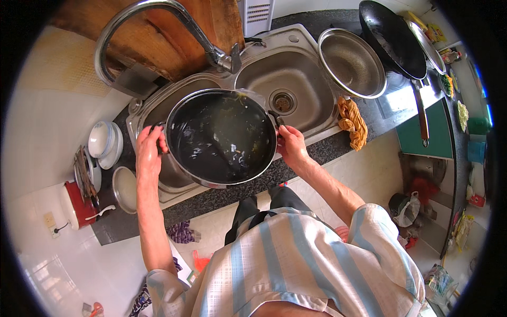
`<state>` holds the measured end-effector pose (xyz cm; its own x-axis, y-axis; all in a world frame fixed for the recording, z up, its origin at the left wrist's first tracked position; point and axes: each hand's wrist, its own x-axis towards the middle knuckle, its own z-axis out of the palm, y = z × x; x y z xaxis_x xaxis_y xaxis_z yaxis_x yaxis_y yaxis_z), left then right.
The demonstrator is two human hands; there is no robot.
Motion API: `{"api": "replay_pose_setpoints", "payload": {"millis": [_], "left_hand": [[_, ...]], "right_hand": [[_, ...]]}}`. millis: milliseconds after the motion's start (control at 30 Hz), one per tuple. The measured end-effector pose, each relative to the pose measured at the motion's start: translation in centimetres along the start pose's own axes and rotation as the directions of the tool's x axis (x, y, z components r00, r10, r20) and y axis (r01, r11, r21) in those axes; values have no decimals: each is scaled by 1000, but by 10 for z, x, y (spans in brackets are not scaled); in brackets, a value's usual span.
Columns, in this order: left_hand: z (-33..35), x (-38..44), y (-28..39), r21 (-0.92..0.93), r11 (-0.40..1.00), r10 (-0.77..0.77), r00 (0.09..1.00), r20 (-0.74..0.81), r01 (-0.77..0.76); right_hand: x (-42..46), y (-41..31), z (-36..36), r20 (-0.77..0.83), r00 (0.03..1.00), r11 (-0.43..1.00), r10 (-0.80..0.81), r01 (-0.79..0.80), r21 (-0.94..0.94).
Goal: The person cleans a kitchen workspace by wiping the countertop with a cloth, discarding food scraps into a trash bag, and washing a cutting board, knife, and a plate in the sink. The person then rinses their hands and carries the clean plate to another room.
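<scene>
A wide dark-bottomed pot [222, 138] with a metal rim holds liquid with small floating bits. My left hand [149, 146] grips its black side handle, and my right hand [290, 143] grips the handle opposite. The pot is over the left basin and the divider of a stainless steel double sink [253, 75]. To its right, the other basin shows its drain strainer [283, 101]. A curved chrome faucet [222, 59] rises behind the pot. Whether the pot touches the sink is hidden.
A metal colander [352, 63], an orange-brown cloth [352, 123] and a black wok [392, 43] lie to the right. Stacked bowls [100, 138], a shallow round dish [125, 190] and a red container [79, 206] stand left. Wooden boards [178, 35] lean behind the faucet.
</scene>
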<state>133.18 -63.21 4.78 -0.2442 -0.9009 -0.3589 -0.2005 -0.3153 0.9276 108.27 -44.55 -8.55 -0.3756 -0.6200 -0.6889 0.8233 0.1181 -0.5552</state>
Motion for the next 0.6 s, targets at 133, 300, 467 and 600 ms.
{"api": "replay_pose_setpoints", "payload": {"millis": [133,300,467,600], "left_hand": [[5,9,21,129,992,-1,999,-33,5],[14,18,46,185,983,-9,1000,26,4],[46,14,79,24,1000,-6,991,134,3],[77,16,113,-61,998,45,936,349,-25]], "right_hand": [[-11,18,-4,106,989,993,101,-106,48],[-9,22,-4,123,974,977,190,-200,69],[-3,34,-9,209,939,956,272,-288,50],[-4,23,9,221,915,929,338,-361,75]]}}
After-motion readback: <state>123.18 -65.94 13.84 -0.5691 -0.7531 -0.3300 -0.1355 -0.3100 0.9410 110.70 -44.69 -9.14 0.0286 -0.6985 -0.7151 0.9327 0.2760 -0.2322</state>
